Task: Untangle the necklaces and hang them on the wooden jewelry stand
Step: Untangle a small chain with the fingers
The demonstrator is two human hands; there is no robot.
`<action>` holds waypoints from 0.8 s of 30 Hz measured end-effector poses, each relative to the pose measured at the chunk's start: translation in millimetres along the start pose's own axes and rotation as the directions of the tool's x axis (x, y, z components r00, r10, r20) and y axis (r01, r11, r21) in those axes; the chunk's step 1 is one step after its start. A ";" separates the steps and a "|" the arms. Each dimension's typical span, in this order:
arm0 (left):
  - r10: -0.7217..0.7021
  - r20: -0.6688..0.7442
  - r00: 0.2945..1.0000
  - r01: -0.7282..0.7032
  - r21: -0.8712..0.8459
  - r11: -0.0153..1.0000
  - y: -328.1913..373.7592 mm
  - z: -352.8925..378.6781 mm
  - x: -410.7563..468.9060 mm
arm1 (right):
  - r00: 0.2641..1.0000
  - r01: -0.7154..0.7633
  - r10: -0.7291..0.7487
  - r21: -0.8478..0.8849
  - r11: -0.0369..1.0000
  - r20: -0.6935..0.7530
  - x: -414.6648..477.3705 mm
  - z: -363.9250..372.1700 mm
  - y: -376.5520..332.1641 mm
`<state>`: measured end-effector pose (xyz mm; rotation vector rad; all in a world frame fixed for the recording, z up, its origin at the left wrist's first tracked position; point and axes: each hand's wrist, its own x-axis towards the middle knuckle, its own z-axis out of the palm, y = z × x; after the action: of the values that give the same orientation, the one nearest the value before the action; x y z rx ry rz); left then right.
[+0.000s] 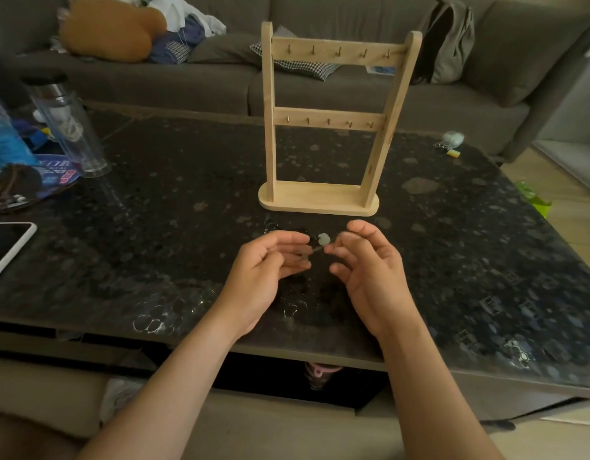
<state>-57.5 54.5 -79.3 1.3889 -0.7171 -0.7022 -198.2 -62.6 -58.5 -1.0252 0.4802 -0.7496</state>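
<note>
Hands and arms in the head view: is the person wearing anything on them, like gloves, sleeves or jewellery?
No. The left hand and right hand are bare: no gloves, rings or watch show. Both forearms are uncovered, with no sleeves in view.

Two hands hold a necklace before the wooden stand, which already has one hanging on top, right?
No: the head view shows every hook on the wooden stand bare. The left hand and right hand do hold a necklace before it.

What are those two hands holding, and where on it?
A thin necklace with a pale green pendant; left hand and right hand pinch its cord beside the pendant.
</note>
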 end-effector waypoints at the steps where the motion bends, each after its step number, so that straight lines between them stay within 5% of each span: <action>1: 0.010 0.007 1.000 -0.010 0.034 0.999 0.2 0.7 -0.4 | 1.000 0.000 0.000 0.019 1.000 -0.001 -0.2 -0.8 -0.4; 6: 0.103 0.094 0.990 -0.122 0.223 0.967 1.1 3.0 -5.4 | 1.000 -0.021 0.022 0.125 0.992 -0.002 1.2 -3.2 -0.5; 16: 0.154 0.194 0.969 -0.215 0.352 0.911 -0.7 7.2 -7.2 | 0.989 -0.029 0.040 -0.083 0.996 0.140 -5.4 1.3 -5.0; 24: 0.123 0.151 0.981 -0.152 0.199 0.968 -2.5 3.5 -5.6 | 0.991 -0.040 0.031 0.062 0.997 0.130 -2.9 -3.7 -2.3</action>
<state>-63.8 56.7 -81.8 1.4749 -1.0113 -0.6298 -203.3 -63.4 -58.1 -0.9956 0.3594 -0.6583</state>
